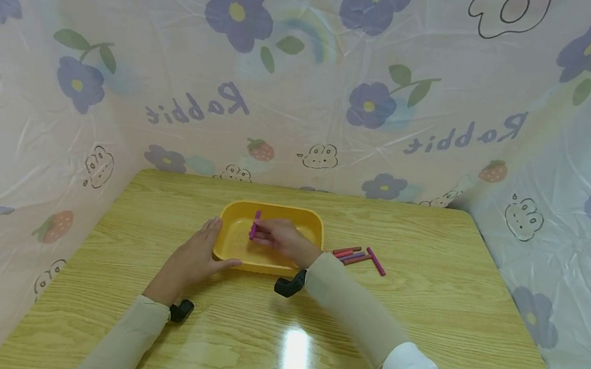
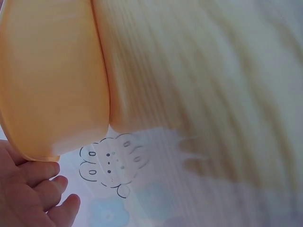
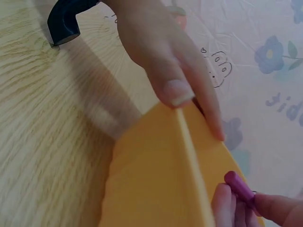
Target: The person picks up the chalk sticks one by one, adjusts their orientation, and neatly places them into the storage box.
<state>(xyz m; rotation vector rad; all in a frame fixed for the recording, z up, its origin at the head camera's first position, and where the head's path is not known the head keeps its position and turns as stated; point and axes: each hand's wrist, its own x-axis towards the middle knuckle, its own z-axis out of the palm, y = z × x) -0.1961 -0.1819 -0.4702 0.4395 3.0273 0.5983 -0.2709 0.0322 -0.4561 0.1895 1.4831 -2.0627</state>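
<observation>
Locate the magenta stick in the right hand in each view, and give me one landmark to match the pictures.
Head: magenta stick left of centre, a little below mid-height, pinched by the right hand over the yellow tray.
Left wrist: not in this picture.
Right wrist: lower right, in that hand's pinch.
Shared landmark: the yellow tray, upper left in the left wrist view, lower middle in the right wrist view.

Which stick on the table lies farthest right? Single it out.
The magenta stick: it slants down rightward in the head view, while the other sticks on the table slant up rightward.
</observation>
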